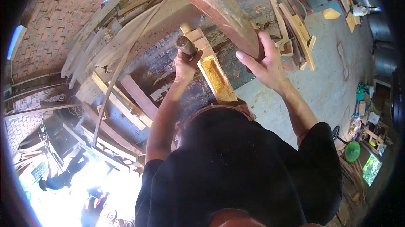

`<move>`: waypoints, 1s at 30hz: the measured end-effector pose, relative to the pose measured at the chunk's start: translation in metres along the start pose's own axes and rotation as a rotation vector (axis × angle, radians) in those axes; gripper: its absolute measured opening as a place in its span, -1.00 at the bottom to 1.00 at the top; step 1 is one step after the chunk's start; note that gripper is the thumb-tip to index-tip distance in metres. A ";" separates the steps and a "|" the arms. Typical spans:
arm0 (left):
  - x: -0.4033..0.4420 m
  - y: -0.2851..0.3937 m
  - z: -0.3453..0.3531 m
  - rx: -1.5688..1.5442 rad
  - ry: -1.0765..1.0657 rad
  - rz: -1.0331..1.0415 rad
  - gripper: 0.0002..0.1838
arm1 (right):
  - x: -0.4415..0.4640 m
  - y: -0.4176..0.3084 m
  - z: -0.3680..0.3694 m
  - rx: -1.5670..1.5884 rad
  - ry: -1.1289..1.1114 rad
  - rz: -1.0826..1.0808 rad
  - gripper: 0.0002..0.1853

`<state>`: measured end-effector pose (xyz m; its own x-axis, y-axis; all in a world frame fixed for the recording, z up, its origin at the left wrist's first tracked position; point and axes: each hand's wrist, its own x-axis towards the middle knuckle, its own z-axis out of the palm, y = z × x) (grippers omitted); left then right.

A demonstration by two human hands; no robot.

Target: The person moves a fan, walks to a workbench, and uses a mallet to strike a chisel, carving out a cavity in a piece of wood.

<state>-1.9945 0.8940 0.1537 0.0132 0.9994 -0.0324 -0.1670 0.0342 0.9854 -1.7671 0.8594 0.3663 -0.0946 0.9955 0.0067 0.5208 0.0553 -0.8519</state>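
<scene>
Both full: L hand [185, 65] fisted round handle [184, 44], R hand [268, 65] gripping wood pc [223, 16].

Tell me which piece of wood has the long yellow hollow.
The pale piece, lying beside the left hand; the thick block in the right hand shows none.

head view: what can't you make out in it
All in the head view:
- Wooden handle: its lower end is hidden by the left hand.
- Thick wooden block: part of its far end is cut off by the top edge.
- Right hand: some fingers are hidden behind the block.
- Sunlit area, lower left: details washed out by glare.
</scene>
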 end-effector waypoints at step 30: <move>-0.015 0.004 0.007 0.132 0.050 -0.032 -0.71 | 0.002 -0.026 -0.011 -0.072 0.025 -0.306 -0.52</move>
<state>-1.9882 0.8788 0.1598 -0.0328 0.9970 -0.0696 -0.0363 0.0684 0.9970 -1.7715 0.8611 0.3947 -0.2362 0.9332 0.2710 0.5298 0.3574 -0.7691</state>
